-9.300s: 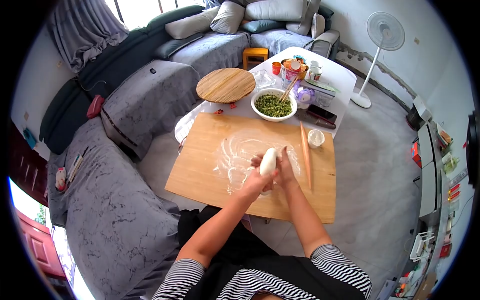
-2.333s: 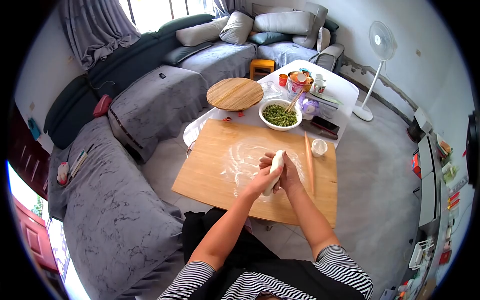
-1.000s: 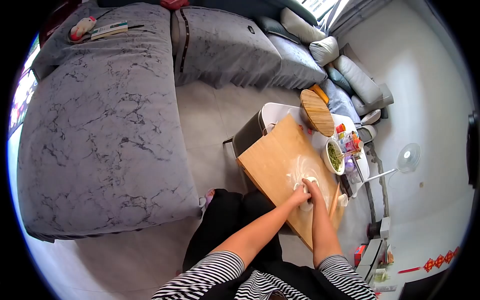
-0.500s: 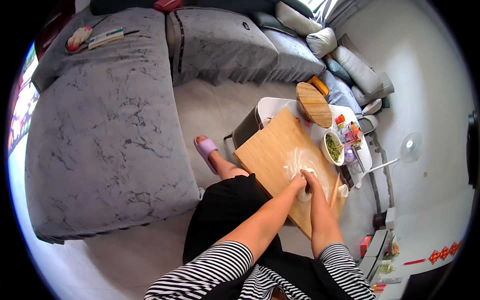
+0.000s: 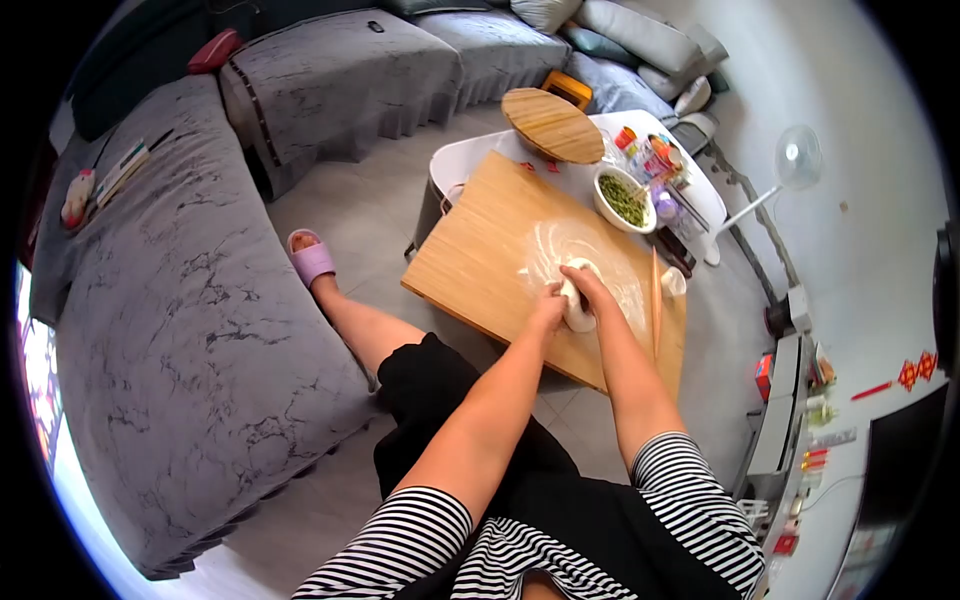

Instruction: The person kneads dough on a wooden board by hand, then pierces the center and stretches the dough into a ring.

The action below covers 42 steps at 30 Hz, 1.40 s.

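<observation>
Gripping dough (image 5: 578, 321) in L hand (image 5: 550, 304) & R hand (image 5: 591, 284), both closed round it; can't tell exact finger pos., mostly hidden. Holding it low at flour (image 5: 553, 240), R of middle on board (image 5: 478, 235), approx. halfway btwn near & far edges. Have broad run of plain wood L of flour, out to board's L corner. Hemmed in more on R: first pin (image 5: 656, 300), lying lengthwise, then cup (image 5: 674, 283) just beside it, nr R edge. Bounded on far side by table (image 5: 702, 190), w/ bowl (image 5: 628, 225) of greens (image 5: 621, 200) & phone (image 5: 676, 245) just past board's far edge, & wood disc (image 5: 552, 125) farther L. Have wide floor (image 5: 350, 195) lane btwn table & sofa (image 5: 180, 350), w/ L leg (image 5: 365, 325) stretched into it, slipper (image 5: 312, 262) nr sofa. More floor to R, btwn table & cabinet (image 5: 778, 410). Vs 2.3 s ago: had dough raised & tilted btwn hands then, now lowered to flour; leg now in view too. Vs 0.5 s ago: same two-handed hold; view swung, putting board higher & farther L in view. Left pin & cup in place at board's R side throughout.
</observation>
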{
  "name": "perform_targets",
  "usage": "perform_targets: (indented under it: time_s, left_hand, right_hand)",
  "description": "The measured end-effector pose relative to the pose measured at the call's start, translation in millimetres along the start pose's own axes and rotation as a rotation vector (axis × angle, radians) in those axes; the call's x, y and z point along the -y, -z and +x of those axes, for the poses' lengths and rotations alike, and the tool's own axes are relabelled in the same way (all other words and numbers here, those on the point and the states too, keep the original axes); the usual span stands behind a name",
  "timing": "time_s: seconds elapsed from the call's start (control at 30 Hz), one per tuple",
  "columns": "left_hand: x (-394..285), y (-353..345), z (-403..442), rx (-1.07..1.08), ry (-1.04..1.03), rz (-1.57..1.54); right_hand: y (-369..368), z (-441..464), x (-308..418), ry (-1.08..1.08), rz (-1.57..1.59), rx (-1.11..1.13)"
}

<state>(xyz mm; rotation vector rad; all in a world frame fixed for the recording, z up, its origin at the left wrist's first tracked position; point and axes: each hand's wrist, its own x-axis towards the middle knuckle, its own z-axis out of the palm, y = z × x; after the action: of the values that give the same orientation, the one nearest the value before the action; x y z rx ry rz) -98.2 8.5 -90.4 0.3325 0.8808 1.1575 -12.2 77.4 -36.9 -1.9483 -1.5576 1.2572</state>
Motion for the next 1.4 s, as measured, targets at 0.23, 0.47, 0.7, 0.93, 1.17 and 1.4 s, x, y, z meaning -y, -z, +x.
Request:
perform_targets:
  time_s: [0.23, 0.47, 0.7, 0.93, 1.17, 1.4]
  left_hand:
    - [6.6, -4.5, -7.4, -0.004, -0.083, -0.093]
    - [33.0, -22.2, 14.4, -0.283, -0.398, 0.257]
    - [28.4, -35.2, 13.0, -0.137, -0.55, 0.607]
    - [-9.3, -93.3, -26.3, -0.087, -0.778, 1.494]
    - [2.7, -108.9, -23.4, 0.132, -0.818, 1.554]
    - [2.5, -108.4, -41.1, 0.278, -0.677, 1.069]
  right_hand:
    - [9.4, 13.6, -19.5, -0.069, 0.147, 0.121]
    - [9.5, 14.2, -31.1, 0.064, 0.214, 0.251]
    - [25.2, -26.5, -39.2, 0.312, 0.979, 0.329]
    - [65.7, -34.5, -39.0, 0.233, 1.536, 0.2]
    - [77.6, -18.4, -70.4, 0.227, 1.463, -0.024]
    - [82.6, -47.1, -50.4, 0.352, 1.185, -0.251]
